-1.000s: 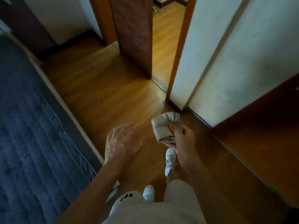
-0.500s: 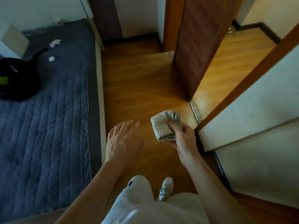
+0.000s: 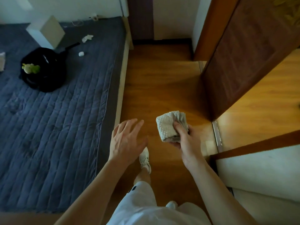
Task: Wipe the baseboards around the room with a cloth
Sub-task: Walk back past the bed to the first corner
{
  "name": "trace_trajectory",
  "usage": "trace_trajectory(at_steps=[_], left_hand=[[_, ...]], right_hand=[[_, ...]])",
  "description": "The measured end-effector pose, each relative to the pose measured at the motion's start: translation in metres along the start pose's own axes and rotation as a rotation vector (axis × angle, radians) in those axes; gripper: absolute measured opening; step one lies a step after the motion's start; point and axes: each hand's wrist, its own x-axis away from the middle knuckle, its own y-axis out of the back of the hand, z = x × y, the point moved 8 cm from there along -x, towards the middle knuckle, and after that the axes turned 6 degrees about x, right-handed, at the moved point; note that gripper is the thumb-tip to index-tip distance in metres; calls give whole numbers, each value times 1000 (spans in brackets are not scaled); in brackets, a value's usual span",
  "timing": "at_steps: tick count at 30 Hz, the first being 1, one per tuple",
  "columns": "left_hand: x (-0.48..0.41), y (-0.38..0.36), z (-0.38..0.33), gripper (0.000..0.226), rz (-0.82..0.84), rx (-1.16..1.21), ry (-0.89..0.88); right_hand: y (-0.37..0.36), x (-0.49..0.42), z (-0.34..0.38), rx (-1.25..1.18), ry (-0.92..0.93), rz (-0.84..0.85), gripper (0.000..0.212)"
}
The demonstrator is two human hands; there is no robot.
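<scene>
Head cam: right hand point(image 3: 186, 144) fingers grip the folded cloth point(image 3: 168, 125), left hand point(image 3: 125, 143) fingers spread wide over the floor; shorts logo point(image 3: 132, 188) unreadable.

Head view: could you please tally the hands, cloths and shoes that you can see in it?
Hands: 2, left hand and right hand
Folded cloth: 1
White shoes: 2
Total: 5

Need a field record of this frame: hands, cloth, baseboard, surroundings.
left hand: fingers spread, holds nothing
right hand: grips the cloth
cloth: folded, beige, held in the air, not on any baseboard
baseboard: dark strip, far ahead, untouched
door: brown, open, on the right
bed: blue quilted cover, left; black bag on it
</scene>
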Motion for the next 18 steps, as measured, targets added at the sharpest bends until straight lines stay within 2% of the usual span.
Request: trace_trajectory(at_steps=[5,12,18], left_hand=[[-86,10,37,63,-28,-16,4],[-213,32,94,64,-36,-4,-23],[-299,36,115,60,-32,7,-51]], right_hand=[[-58,-71,39,16,33,17,19],[-144,-168,94,-4,29,-7,16],[-173,-233,126,-22,-2,-38,15]])
